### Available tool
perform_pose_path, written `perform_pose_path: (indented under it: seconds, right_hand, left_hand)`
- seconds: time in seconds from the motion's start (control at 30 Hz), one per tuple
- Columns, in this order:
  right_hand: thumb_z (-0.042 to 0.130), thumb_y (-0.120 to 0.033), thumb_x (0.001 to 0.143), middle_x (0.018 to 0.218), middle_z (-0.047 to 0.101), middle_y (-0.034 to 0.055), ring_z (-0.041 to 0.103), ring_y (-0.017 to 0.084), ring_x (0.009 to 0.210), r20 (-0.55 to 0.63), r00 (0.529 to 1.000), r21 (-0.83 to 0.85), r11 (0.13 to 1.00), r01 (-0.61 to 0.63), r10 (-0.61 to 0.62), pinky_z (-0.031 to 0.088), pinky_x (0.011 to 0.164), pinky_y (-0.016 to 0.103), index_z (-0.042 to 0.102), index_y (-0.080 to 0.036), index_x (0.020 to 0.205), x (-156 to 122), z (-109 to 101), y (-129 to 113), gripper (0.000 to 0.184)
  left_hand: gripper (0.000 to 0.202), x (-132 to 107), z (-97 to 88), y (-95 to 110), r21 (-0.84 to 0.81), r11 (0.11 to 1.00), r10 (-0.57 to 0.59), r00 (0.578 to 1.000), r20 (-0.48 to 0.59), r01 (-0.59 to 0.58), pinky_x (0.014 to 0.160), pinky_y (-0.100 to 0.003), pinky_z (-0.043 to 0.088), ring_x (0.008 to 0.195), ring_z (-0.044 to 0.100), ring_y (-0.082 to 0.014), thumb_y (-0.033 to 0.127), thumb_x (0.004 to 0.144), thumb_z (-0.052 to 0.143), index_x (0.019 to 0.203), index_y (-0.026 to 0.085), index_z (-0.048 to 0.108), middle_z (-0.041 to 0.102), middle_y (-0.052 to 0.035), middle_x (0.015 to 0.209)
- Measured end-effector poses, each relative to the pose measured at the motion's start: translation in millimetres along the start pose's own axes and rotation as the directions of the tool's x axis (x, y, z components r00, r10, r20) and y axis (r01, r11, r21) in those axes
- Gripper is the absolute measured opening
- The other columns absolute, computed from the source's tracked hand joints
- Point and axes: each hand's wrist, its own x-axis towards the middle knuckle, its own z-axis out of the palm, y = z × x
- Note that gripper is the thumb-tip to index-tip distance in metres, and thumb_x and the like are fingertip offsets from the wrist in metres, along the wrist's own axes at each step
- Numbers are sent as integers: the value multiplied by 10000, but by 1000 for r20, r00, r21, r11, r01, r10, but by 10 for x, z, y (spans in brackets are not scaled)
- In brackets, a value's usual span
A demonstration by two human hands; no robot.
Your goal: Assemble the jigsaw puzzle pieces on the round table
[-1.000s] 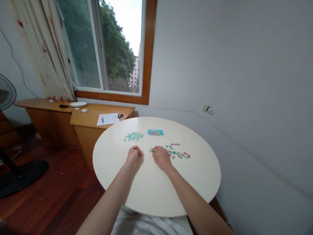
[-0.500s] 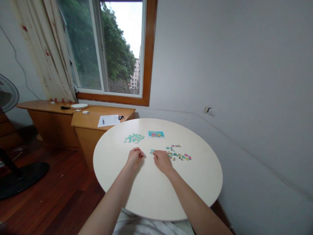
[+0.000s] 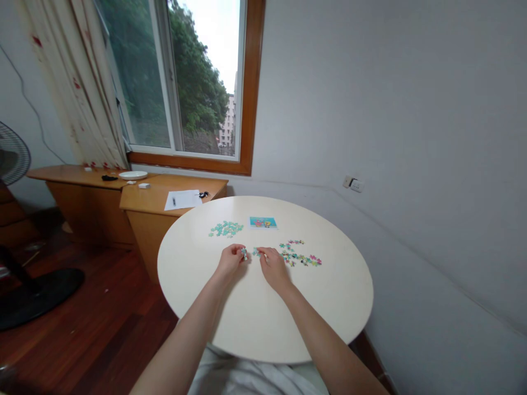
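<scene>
My left hand [image 3: 231, 260] is closed in a pinch on a small puzzle piece [image 3: 244, 253], held just above the table. Close by on the right, my right hand [image 3: 272, 264] reaches over a few light-blue puzzle pieces [image 3: 256, 252], its fingertips bent down at them; whether it grips one or only presses it is hard to see. Right of that hand lie multicoloured puzzle pieces [image 3: 304, 259], partly covered by it. Beyond my left hand spreads a pile of pale green-blue pieces [image 3: 225, 229]. A small blue picture card [image 3: 263, 223] with cartoon figures lies at the back.
The round white table [image 3: 255, 312] fills the middle, its far edge near the wall. A wooden desk [image 3: 164, 219] at the left bears a paper sheet [image 3: 183, 199] and a white plate [image 3: 133, 175]. A standing fan [image 3: 12, 153] is at far left.
My left hand has moved slightly right and turned, so the puzzle piece in its fingers now shows. The right hand stays at the light-blue pieces, its fingers shifted a little.
</scene>
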Motion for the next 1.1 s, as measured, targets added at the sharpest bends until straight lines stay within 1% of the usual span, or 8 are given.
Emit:
perform_pose_path:
  seconds: [0.07, 0.23, 0.3, 0.43, 0.63, 0.83, 0.97, 1.1]
  right_hand:
    - [430, -169, 823, 945, 698, 69, 609, 188, 900, -18, 999, 85, 996, -41, 43, 486, 806, 330, 674, -198, 958, 6, 20, 9, 280]
    - [488, -270, 805, 936, 710, 67, 628, 175, 825, 61, 983, 251, 950, -184, 174, 494, 693, 290, 693, -189, 898, 25, 2, 6, 239]
    - [505, -286, 786, 890, 717, 58, 625, 168, 776, 112, 974, 283, 934, -220, 195, 482, 652, 275, 700, -188, 850, 26, -27, -4, 227]
    - [542, -324, 757, 781, 715, 45, 606, 161, 700, 132, 970, 313, 920, -235, 203, 454, 606, 261, 696, -180, 777, 19, -61, -10, 212]
    - [590, -317, 712, 745, 695, 42, 595, 155, 682, 175, 966, 379, 892, -245, 191, 464, 638, 271, 681, -172, 769, 7, -47, -6, 180]
    - [616, -352, 701, 739, 677, 38, 590, 152, 682, 180, 960, 392, 879, -271, 215, 469, 649, 276, 662, -166, 776, 10, -38, -5, 206]
    - [601, -305, 694, 719, 678, 28, 593, 145, 667, 192, 956, 398, 873, -283, 222, 470, 660, 276, 651, -168, 720, 17, -21, 26, 148]
    - [581, -254, 685, 699, 675, 19, 593, 141, 657, 192, 950, 382, 873, -302, 244, 467, 662, 274, 649, -169, 720, 26, -13, 43, 115]
  left_hand:
    - [134, -27, 11, -10, 65, 997, 40, 998, 52, -44, 495, -221, 380, 458, 509, -88, 23, 591, 642, 676, 116, 597, 573, 5, 511]
    - [188, -83, 43, -20, 123, 989, 59, 986, 158, -79, 483, -222, 373, 451, 518, -98, 26, 549, 691, 656, 127, 573, 564, 16, 488]
    - [209, -88, 50, -25, 119, 989, 61, 980, 190, -85, 484, -228, 389, 451, 530, -105, 33, 543, 716, 657, 129, 570, 574, 10, 490]
    - [233, -77, 49, -45, 128, 986, 75, 971, 228, -107, 499, -229, 416, 461, 553, -108, 43, 529, 742, 649, 133, 563, 588, 11, 500]
    - [208, -86, 62, -68, 179, 971, 103, 954, 281, -158, 499, -211, 408, 474, 540, -93, 30, 553, 697, 678, 130, 564, 593, 18, 523]
    - [271, -103, 91, -59, 212, 962, 101, 944, 313, -173, 504, -212, 411, 493, 547, -99, -30, 534, 683, 714, 129, 557, 593, 19, 554]
    - [321, -109, 97, -61, 214, 958, 121, 944, 306, -192, 505, -202, 413, 489, 538, -87, -37, 491, 720, 721, 129, 570, 590, 23, 563]
    - [332, -122, 91, -64, 230, 947, 147, 939, 310, -224, 490, -183, 401, 501, 533, -79, -7, 479, 736, 738, 139, 589, 594, 22, 590]
